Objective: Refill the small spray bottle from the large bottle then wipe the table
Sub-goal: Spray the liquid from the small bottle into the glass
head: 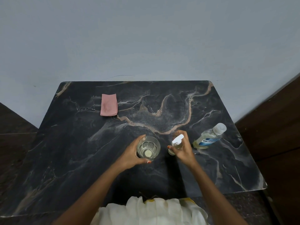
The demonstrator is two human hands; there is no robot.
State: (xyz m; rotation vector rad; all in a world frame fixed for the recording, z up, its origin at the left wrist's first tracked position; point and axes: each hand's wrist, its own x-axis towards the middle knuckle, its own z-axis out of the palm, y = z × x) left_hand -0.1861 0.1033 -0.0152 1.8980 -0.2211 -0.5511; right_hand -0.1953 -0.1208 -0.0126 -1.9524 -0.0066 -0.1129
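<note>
A small clear spray bottle (177,143) with a white nozzle stands near the middle of the dark marble table (81,151), and my right hand (184,149) is wrapped around it. To its left, my left hand (133,153) grips a clear drinking glass (148,147) holding a little pale liquid. The large bottle (210,137), clear with a blue label and a clear cap, stands at the right, apart from my right hand. A folded pink cloth (109,104) lies at the back left of the table.
A grey wall rises just behind the table's far edge. Dark wooden surfaces flank the table on the right (276,127) and the left. White fabric of my clothing (151,211) shows at the near edge.
</note>
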